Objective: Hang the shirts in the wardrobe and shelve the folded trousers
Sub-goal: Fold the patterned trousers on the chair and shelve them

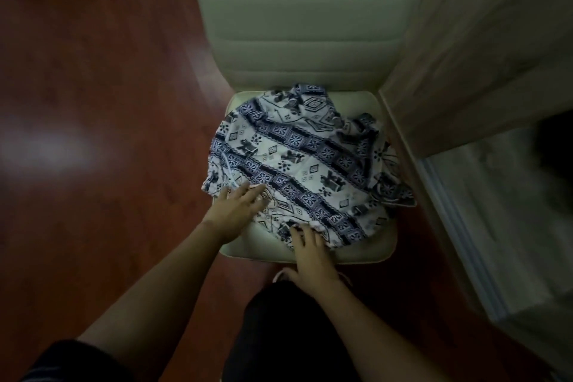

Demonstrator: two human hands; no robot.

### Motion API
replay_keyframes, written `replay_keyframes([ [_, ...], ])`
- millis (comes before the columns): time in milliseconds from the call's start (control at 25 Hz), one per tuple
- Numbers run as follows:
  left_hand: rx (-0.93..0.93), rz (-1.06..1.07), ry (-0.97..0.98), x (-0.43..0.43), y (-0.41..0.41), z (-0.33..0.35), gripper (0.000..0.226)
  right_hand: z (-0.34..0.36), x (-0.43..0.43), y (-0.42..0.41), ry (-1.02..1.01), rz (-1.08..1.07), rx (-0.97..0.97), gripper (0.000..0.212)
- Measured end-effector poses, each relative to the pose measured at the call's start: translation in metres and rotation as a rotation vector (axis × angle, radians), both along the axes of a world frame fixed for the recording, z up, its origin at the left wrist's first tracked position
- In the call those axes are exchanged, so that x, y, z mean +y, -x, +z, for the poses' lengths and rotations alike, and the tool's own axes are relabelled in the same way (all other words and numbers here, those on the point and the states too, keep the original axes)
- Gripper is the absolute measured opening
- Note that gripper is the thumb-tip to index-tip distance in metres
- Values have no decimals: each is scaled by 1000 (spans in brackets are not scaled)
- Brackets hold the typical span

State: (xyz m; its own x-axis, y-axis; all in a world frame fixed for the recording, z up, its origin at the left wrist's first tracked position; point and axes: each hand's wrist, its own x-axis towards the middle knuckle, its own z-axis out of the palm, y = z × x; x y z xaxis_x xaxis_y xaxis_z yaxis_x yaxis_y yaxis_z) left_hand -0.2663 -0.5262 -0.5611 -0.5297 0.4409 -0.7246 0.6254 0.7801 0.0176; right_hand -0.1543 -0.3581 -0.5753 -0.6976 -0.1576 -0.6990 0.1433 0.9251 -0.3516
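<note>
A white garment with a dark blue pattern (305, 161) lies bunched on the seat of a cream padded chair (366, 253). A white drawstring shows at its left edge. My left hand (237, 209) rests flat on the garment's near left corner, fingers spread. My right hand (310, 246) touches the near hem, its fingertips curled onto the cloth edge. Whether either hand grips the cloth is not clear.
The chair's tall backrest (304, 18) rises behind the seat. A pale wooden wardrobe panel (477, 49) stands close on the right, with a light floor strip (483, 214) below it. Dark red wooden floor (93, 102) spreads to the left. My dark trouser leg (279, 329) is below.
</note>
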Motion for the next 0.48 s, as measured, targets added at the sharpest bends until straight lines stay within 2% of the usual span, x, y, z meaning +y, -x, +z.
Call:
replay_keyframes([
  [80, 59, 33, -52, -4, -3, -13, 67, -9, -5, 1, -79, 4, 84, 75],
  [160, 87, 65, -102, -9, -1, -25, 62, -17, 0, 7, -81, -8, 176, 56],
  [240, 101, 66, -112, -12, 3, -30, 55, -15, 16, 22, 53, -82, 184, 35],
  [320, 137, 34, -129, -11, 4, -22, 49, 3, 36, 40, 203, -207, 213, 23],
  [400, 204, 38, -243, -8, 4, -6, 46, 30, 58, 55, 274, -324, 339, 18],
  [480, 256, 111, -394, -1, 9, 28, 53, 69, 79, 59, 303, -341, 424, 23],
])
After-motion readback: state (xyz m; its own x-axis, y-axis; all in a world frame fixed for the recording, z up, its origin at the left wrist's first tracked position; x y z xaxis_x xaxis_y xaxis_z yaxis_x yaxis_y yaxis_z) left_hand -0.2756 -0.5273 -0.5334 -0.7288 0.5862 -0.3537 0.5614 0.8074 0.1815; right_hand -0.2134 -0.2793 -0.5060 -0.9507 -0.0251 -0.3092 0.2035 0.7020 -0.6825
